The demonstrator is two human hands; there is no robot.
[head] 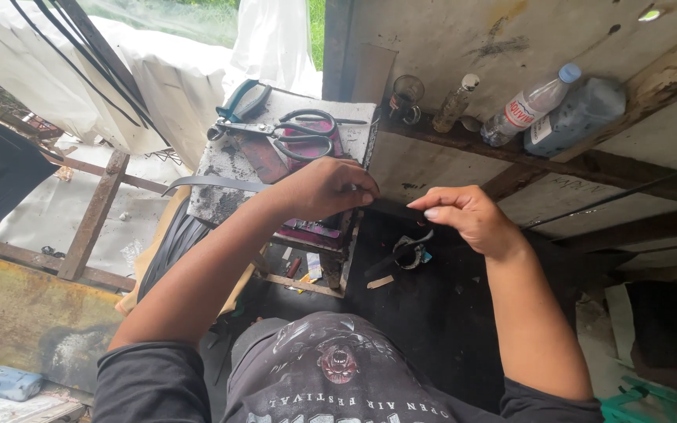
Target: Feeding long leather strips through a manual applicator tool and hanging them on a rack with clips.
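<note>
— So, what are the hands doing right now?

— Both are raised at the middle of the frame. The left hand (329, 188) has its fingers curled together, thumb against fingertips, as if nipping something very small; I cannot make out what. The right hand (464, 215) is pinched the same way, fingertips pressed together and pointing left at the other hand. The two are near each other but apart.

— Is anything strung between them?

— If so, it is too fine to see. The matched pinches suggest something thin, but I cannot tell.

— And what lies about them?

— Just behind the left hand, above centre, a small worn counter (233, 168) carries a pair of dark-handled scissors (295, 133) and teal-handled pliers (240, 100), laid flat within easy reach. A grey strap (213, 183) lies across its near edge.

— Anything on the wall?

— Toward the upper right, a wooden ledge (511, 149) holds a clear plastic bottle (528, 106) and a bluish one (577, 113), both leaning back against the wall, and a small glass bottle (456, 102) standing. Below the hands, on dark ground, sits a little dark bundle (407, 252).
</note>
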